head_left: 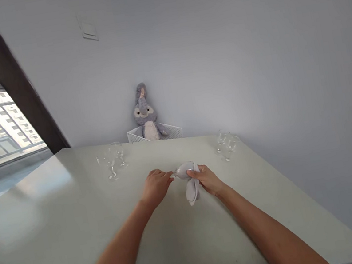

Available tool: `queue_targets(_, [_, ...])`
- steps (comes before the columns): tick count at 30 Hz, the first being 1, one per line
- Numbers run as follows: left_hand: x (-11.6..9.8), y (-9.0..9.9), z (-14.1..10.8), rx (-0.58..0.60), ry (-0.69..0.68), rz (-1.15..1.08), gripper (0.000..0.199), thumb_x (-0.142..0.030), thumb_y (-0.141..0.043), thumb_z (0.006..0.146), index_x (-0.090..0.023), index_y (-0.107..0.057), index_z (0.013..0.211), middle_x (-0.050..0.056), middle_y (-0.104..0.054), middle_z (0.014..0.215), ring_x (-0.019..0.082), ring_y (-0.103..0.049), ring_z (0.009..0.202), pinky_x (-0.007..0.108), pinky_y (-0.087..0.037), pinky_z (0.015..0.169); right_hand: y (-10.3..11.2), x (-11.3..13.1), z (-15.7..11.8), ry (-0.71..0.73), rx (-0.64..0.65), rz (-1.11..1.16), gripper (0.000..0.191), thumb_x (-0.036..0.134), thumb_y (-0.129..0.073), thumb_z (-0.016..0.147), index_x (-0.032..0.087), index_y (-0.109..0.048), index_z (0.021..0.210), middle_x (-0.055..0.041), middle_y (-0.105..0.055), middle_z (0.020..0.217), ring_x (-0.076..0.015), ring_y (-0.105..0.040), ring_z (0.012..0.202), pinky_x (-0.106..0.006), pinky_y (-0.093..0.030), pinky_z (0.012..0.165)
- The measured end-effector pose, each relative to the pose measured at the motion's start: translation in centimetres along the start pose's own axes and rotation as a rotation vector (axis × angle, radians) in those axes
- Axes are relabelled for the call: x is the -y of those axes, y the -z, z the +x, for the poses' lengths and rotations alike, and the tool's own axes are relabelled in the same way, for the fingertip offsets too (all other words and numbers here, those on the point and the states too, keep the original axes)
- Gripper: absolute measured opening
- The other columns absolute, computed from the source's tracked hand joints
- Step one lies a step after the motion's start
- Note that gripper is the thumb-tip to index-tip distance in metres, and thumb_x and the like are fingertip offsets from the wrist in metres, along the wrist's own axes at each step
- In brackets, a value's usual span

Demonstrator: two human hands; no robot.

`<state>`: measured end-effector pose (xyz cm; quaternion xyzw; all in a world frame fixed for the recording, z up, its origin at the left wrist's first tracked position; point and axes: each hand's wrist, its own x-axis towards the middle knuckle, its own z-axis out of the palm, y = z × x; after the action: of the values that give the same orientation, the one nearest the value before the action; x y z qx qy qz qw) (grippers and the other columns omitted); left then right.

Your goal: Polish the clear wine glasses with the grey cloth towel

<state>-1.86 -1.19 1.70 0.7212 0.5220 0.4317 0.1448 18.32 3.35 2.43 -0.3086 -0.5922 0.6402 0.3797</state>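
Over the middle of the table, a stemmed glass (181, 172) lies sideways between my two hands. My left hand (158, 185) is closed on its foot end, at the left. From the right, my right hand (208, 178) grips a pale grey cloth (192, 190) that is stuffed into and wrapped round the bowl. A loose end of the cloth hangs below the glass. The thumb of my right hand presses on the bowl's outside; its other fingers are partly hidden behind the cloth.
Two stemmed glasses (111, 164) stand at the table's back left, and two more glasses (226, 147) at its back right. Behind the pale table (88, 236), a grey plush toy (150, 129) sits in a white basket (174, 131) against the wall. A window is at left.
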Motion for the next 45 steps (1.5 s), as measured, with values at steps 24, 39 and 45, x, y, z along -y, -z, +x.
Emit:
queue_targets(24, [0.2,-0.4,-0.3,0.198,-0.149,0.684,0.015,-0.013,-0.049,0.076,-0.016,-0.062,0.068,0.007,-0.060,0.069,0.019,-0.052,0.077,0.030,-0.035,0.067,-2.6,0.2,-1.4,0.647,-0.074,-1.494,0.033,0.031,-0.046,0.085,0.027,-0.054,0.117,-0.0052,-0.062,0.109,-0.0284,-0.043,0.111,-0.052,-0.015,0.100])
queue_targets(39, [0.1,-2.2,-1.1,-0.005,-0.103,0.553,0.032,-0.033,-0.038,0.087,-0.021,-0.057,0.109,0.004,-0.064,0.069,0.017,-0.053,0.071,0.027,-0.038,0.061,0.1,-2.1,1.4,-0.130,-0.342,0.311,0.038,0.054,-0.057,0.069,0.017,-0.061,0.080,-0.0008,-0.062,0.069,-0.0151,-0.053,0.060,-0.026,-0.040,0.051])
queue_targets(45, [-0.8,-2.7,-1.2,-0.107,0.047,0.438,0.035,-0.024,-0.037,0.086,-0.021,-0.051,0.118,0.004,-0.065,0.080,0.017,-0.053,0.075,0.028,-0.040,0.067,-3.8,-2.9,0.4,0.002,-0.051,0.490,0.042,0.055,-0.048,0.077,0.019,-0.058,0.097,-0.0063,-0.062,0.100,-0.0183,-0.058,0.084,-0.033,-0.046,0.071])
